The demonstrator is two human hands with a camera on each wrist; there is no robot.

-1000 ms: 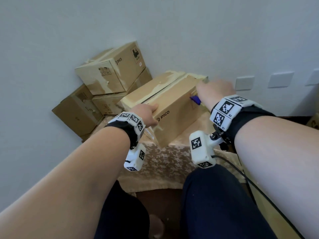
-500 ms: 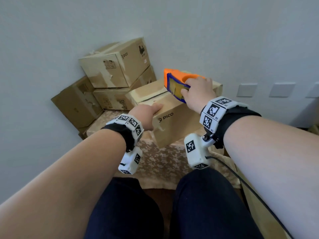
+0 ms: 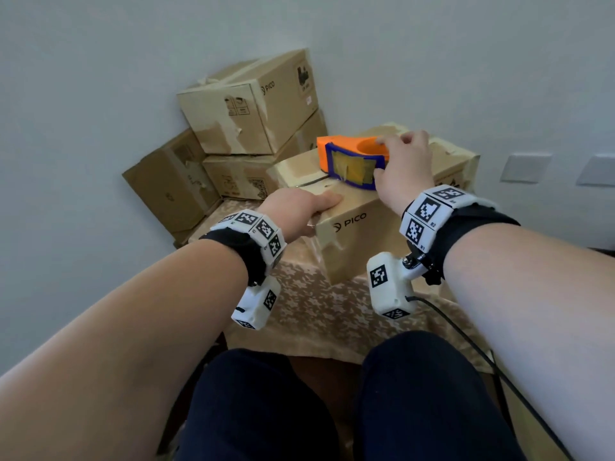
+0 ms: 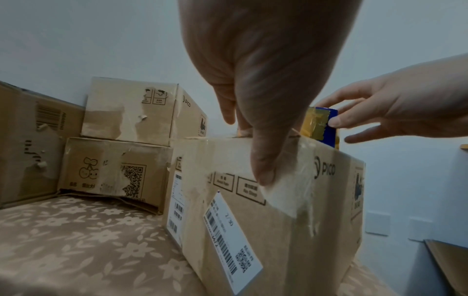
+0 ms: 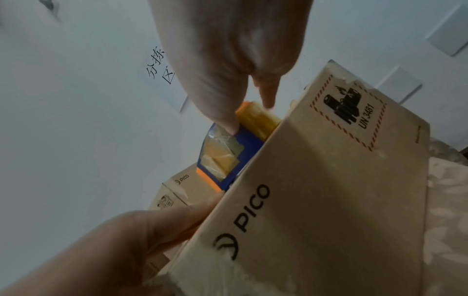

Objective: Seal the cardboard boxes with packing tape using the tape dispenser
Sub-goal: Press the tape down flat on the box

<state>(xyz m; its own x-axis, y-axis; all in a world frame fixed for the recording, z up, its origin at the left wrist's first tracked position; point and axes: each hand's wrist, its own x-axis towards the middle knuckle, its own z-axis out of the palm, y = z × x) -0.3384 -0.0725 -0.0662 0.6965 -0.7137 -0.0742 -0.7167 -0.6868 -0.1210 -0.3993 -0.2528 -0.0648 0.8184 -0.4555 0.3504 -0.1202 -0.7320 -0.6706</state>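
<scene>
Tape dispenser (image 3: 351,161) sits on top of PICO box (image 3: 376,224) on worktop (image 3: 309,311). Right hand (image 3: 401,168) grips dispenser; its fingertips hidden behind orange body. Left hand (image 3: 299,209) clasps box's near corner, thumb down side, fingers on top. Tape end unclear.

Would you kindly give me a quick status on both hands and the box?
Left hand grips the near top edge of the box. Right hand pinches the tape dispenser, set on the box top. Nothing blocking the seam.
</scene>
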